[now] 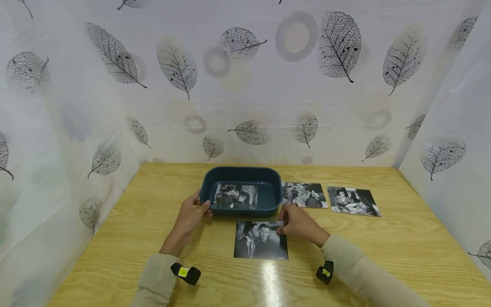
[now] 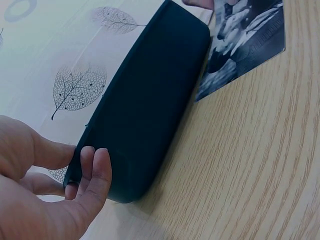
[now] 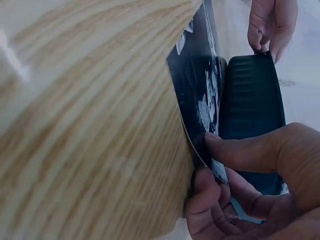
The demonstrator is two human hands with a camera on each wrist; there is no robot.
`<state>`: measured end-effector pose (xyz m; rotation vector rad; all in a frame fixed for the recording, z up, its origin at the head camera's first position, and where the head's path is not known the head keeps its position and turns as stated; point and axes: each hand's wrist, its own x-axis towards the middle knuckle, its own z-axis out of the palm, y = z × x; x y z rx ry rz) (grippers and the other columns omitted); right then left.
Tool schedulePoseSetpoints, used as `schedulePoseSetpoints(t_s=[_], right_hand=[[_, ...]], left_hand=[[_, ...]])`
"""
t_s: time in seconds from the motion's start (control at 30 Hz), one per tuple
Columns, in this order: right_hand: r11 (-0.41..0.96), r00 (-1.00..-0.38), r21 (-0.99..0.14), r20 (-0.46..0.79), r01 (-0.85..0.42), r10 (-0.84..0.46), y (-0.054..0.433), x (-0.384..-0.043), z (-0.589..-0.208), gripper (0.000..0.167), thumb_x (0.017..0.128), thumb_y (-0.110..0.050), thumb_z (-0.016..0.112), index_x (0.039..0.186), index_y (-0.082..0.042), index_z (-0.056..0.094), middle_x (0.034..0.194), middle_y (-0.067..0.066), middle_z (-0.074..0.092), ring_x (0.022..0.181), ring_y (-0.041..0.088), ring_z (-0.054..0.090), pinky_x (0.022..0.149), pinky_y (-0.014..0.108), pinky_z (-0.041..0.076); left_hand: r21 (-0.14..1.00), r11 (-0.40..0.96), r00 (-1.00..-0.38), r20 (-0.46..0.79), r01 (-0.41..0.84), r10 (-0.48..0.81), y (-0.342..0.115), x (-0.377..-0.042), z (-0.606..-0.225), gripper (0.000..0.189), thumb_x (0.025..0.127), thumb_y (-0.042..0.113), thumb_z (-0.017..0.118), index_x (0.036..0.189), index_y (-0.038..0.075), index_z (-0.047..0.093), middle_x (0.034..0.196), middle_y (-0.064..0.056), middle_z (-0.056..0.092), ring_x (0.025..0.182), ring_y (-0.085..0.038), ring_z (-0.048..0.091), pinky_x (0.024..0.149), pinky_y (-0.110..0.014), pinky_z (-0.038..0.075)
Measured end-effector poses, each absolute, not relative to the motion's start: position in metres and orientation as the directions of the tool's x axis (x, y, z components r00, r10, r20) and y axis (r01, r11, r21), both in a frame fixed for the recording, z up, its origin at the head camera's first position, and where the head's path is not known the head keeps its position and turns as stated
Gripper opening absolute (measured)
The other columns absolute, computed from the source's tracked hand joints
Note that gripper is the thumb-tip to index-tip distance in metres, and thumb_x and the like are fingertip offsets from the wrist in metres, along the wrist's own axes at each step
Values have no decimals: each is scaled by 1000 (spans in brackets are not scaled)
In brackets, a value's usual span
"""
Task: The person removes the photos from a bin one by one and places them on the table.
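Pinches the far right corner of a black-and-white photo of two figures [image 1: 261,241] with right hand [image 1: 301,222], thumb [image 3: 245,152] above, fingers [image 3: 206,192] below. Grips the left end of a dark blue-green tray [image 1: 245,212] with left hand [image 1: 192,215], curled over the rim.

Position of the held photo: on the near side of the tray, just in front of it and slightly right of its middle, at the counter [image 1: 115,238]. Looks raised at the pinched corner in the right wrist view; cannot tell contact of the opposite end with the counter.

Progress: judge as partway. Count one photo inside the tray [image 1: 235,197]. Count two more outside: one photo just beside the right wall [image 1: 304,196], one photo farther right [image 1: 354,201]. Estimate as left: the held photo plus these two, taking the tray as the place for all.

Orientation of the held photo: long axis left to right, roughly parallel to the tray's own. Points with pictured heads towards the tray; reads upright from the near side.
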<state>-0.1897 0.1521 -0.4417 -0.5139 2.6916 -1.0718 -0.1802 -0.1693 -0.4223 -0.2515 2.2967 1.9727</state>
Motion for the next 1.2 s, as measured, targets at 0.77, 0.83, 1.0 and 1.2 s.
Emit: schedulePoseSetpoints(t_s=[0.77,0.83,1.0,1.2], right_hand=[[760,-932,-609,-92,-225,-350,149,-186,-437,28,72,-10,92,86,-4,69,79,2,63,70,14,58,63,33,55],[759,-932,-613,-97,-221,-350,149,-185,-437,28,73,-10,92,87,-4,69,80,3,64,70,14,59,63,33,55],[755,-929,-616,-96,-226,-357,149,-185,-437,28,73,-10,92,87,-4,69,80,2,64,71,14,59,63,33,56],[747,-927,-625,-98,-225,-361,150,-185,-435,26,73,-8,91,87,-5,69,80,2,64,71,13,58,63,32,55]], left_hand=[[970,145,-981,-187,-193,-56,-170,-180,-425,65,106,4,50,162,2,15,115,-13,36,94,-20,62,91,-39,60],[970,145,-980,-189,-195,-56,-170,-181,-425,65,106,4,49,162,3,15,116,-13,36,94,-20,62,91,-38,60],[971,144,-981,-184,-190,-54,-171,-180,-425,66,106,3,49,162,2,15,114,-13,36,94,-19,61,90,-38,60],[972,143,-982,-183,-189,-54,-171,-180,-425,66,106,4,50,162,3,15,114,-13,37,92,-17,61,90,-39,60]])
